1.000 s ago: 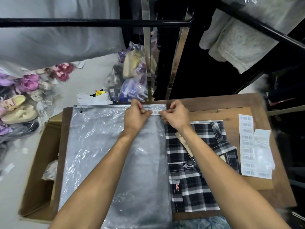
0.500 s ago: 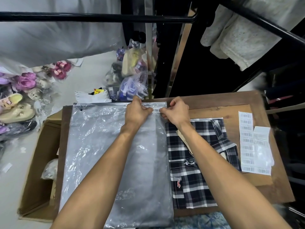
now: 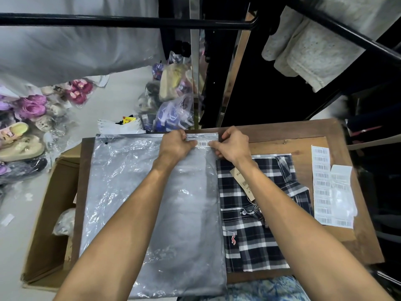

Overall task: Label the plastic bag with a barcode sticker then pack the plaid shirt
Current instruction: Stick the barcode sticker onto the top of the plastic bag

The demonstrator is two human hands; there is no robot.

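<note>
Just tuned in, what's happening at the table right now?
A person is sticking a barcode sticker near the top edge of the plastic bag. The left hand and right hand pinch its two ends. The plaid shirt lies beside the bag, not yet packed, with a sheet of barcode labels further right.

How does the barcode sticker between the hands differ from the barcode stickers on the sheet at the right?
The barcode sticker is single and lies on the plastic bag near its top edge, pinched by the left hand and right hand. The sheet stickers are many, in a column, untouched on the wooden table. Both are white with black bars.
</note>
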